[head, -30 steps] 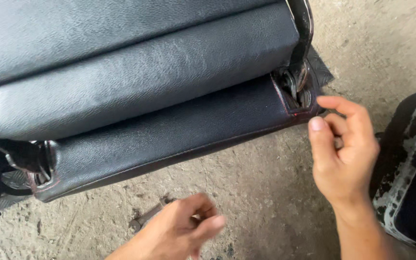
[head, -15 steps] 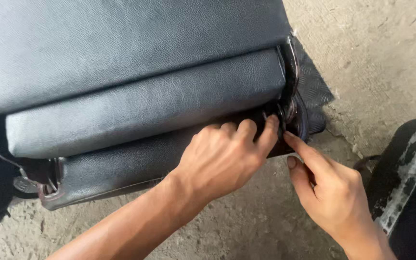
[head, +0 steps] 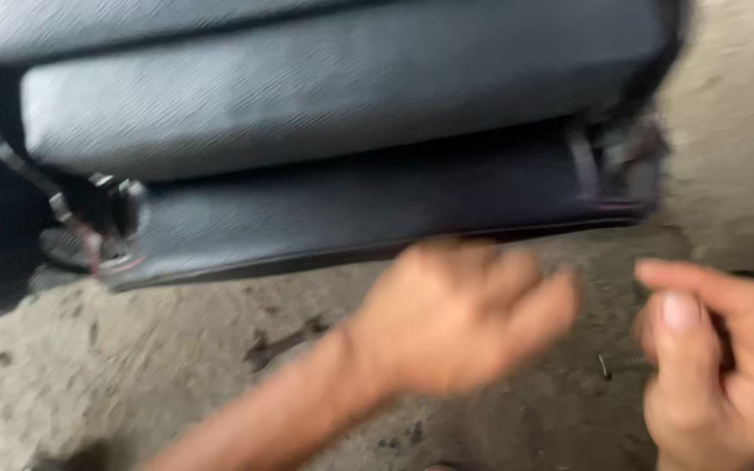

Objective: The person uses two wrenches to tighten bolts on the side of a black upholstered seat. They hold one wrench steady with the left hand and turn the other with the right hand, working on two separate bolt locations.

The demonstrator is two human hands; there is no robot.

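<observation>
Dusty concrete floor under black seat cushion — left hand loosely curled, right hand perhaps pinching something — too blurred.

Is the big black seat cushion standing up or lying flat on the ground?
Lying flat. The black seat cushion rests lengthwise on the dirt floor, its padded layers stacked one over another. Both hands, left hand and right hand, are off it.

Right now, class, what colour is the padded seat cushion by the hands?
Dark grey-black, with a fine grain, on the seat cushion; seen in the head view.
</observation>
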